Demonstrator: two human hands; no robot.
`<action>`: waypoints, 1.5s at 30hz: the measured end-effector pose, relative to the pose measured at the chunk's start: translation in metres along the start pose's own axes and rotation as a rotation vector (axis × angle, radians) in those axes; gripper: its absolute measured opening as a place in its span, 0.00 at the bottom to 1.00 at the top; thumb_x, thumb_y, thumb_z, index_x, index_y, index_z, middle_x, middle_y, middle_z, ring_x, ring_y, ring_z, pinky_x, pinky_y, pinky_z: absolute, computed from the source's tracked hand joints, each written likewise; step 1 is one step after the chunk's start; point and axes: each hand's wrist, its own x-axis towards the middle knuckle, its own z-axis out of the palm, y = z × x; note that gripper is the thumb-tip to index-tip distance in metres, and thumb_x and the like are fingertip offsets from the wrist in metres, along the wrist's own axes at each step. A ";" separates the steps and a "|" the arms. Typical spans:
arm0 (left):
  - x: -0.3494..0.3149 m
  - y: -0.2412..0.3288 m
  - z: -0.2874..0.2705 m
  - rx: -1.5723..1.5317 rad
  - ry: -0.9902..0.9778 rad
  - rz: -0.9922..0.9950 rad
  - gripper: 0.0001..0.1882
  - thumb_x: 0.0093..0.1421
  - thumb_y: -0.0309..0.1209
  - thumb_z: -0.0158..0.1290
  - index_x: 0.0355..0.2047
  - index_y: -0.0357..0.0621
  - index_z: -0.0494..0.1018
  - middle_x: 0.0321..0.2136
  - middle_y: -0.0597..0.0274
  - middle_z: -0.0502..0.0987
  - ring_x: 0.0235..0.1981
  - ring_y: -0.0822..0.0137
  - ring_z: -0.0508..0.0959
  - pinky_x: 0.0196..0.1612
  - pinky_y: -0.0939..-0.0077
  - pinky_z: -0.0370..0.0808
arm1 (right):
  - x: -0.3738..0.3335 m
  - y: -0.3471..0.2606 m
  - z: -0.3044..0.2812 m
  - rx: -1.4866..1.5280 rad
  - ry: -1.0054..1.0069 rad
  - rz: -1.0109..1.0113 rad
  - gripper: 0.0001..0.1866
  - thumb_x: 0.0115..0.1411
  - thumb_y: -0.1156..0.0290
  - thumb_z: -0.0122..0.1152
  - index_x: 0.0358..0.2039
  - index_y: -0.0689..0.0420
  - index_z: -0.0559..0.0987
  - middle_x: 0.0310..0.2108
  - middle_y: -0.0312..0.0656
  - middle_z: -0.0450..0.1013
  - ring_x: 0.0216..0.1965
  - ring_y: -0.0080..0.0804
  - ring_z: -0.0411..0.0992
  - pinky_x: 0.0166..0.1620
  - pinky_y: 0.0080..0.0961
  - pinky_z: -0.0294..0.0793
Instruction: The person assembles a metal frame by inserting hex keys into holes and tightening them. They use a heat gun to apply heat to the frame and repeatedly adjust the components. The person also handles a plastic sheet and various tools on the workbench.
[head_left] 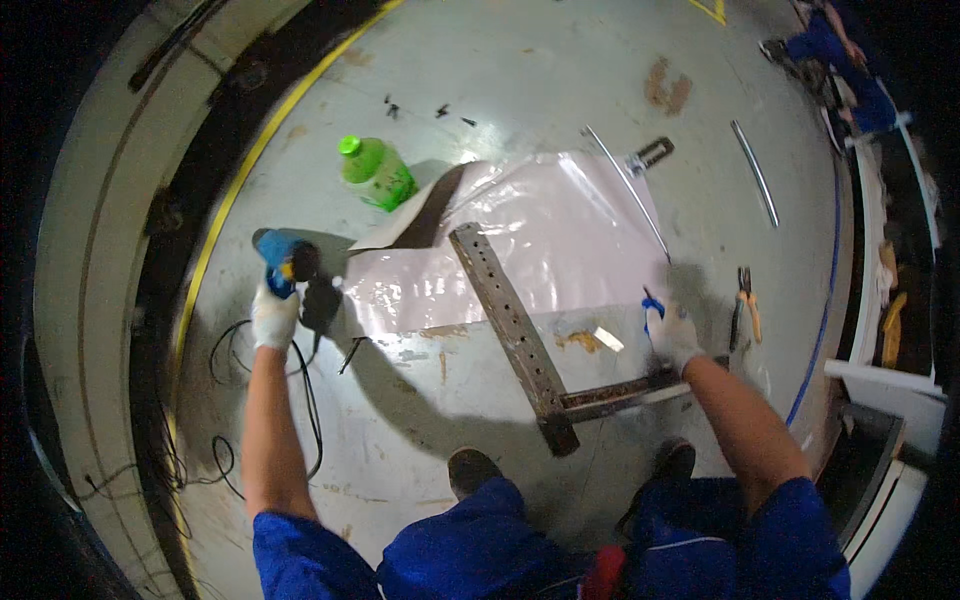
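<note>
In a white glove, my left hand (274, 315) is closed around a blue power tool (284, 252) with a dark front end, raised above the floor at the left. My right hand (675, 332), also gloved, has its fingers closed on a small blue piece with a dark tip (652, 300); its kind is unclear. Below that hand runs one arm of a rusty L-shaped metal frame (508, 325). The frame's longer arm has a row of holes and lies partly over a glossy pale sheet (540, 220) whose left corner curls up.
A green bottle (378, 172) lies beyond the sheet's curl. Orange-handled pliers (746, 305), a thin metal rod (628, 190), a metal tube (755, 174) and a slotted bracket (650, 154) lie rightward. Black cable (313, 420) loops at left. Another person (840, 70) is far right.
</note>
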 end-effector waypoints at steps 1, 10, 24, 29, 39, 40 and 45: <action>-0.008 -0.004 -0.008 -0.030 -0.034 0.033 0.21 0.57 0.30 0.62 0.51 0.39 0.75 0.37 0.53 0.83 0.39 0.50 0.83 0.47 0.61 0.78 | 0.012 0.009 0.002 0.014 0.087 -0.073 0.27 0.69 0.48 0.51 0.62 0.50 0.70 0.51 0.61 0.76 0.50 0.66 0.76 0.53 0.57 0.74; -0.259 0.143 -0.162 -0.657 -0.218 -0.311 0.24 0.63 0.31 0.58 0.58 0.36 0.69 0.39 0.56 0.81 0.32 0.65 0.82 0.33 0.72 0.80 | 0.060 -0.090 -0.041 -0.012 0.163 -0.361 0.22 0.65 0.53 0.57 0.53 0.54 0.76 0.53 0.57 0.75 0.54 0.58 0.74 0.57 0.49 0.73; -0.389 0.263 -0.090 -1.025 -0.843 -0.614 0.34 0.56 0.36 0.68 0.61 0.39 0.71 0.58 0.49 0.76 0.59 0.60 0.77 0.63 0.63 0.73 | -0.170 -0.116 -0.045 1.162 -1.637 -0.221 0.36 0.69 0.42 0.57 0.63 0.60 0.72 0.55 0.43 0.77 0.52 0.32 0.76 0.57 0.31 0.75; -0.388 0.278 -0.083 -0.578 -0.739 -0.272 0.31 0.49 0.35 0.73 0.52 0.39 0.77 0.45 0.50 0.81 0.45 0.56 0.83 0.51 0.66 0.77 | -0.174 -0.125 -0.061 1.239 -1.735 0.220 0.37 0.65 0.42 0.63 0.62 0.59 0.73 0.55 0.42 0.77 0.54 0.32 0.75 0.62 0.33 0.72; -0.373 0.288 -0.086 -0.556 -0.768 -0.357 0.31 0.52 0.31 0.69 0.55 0.33 0.74 0.48 0.46 0.82 0.50 0.59 0.83 0.54 0.66 0.77 | -0.180 -0.117 -0.070 1.378 -1.724 0.246 0.33 0.65 0.47 0.65 0.59 0.60 0.74 0.53 0.43 0.78 0.54 0.33 0.76 0.61 0.35 0.74; -0.372 0.288 -0.086 -0.551 -0.782 -0.357 0.31 0.52 0.31 0.69 0.55 0.33 0.74 0.48 0.46 0.82 0.50 0.60 0.83 0.54 0.67 0.77 | -0.181 -0.117 -0.068 1.406 -1.724 0.237 0.32 0.66 0.48 0.65 0.59 0.60 0.73 0.53 0.43 0.78 0.54 0.33 0.76 0.61 0.35 0.74; -0.379 0.253 -0.076 -0.513 -0.790 -0.243 0.30 0.52 0.33 0.69 0.53 0.32 0.75 0.46 0.46 0.82 0.48 0.58 0.83 0.53 0.64 0.78 | -0.193 -0.119 -0.062 1.503 -1.622 0.105 0.31 0.67 0.50 0.64 0.60 0.62 0.72 0.52 0.45 0.78 0.53 0.32 0.77 0.60 0.33 0.75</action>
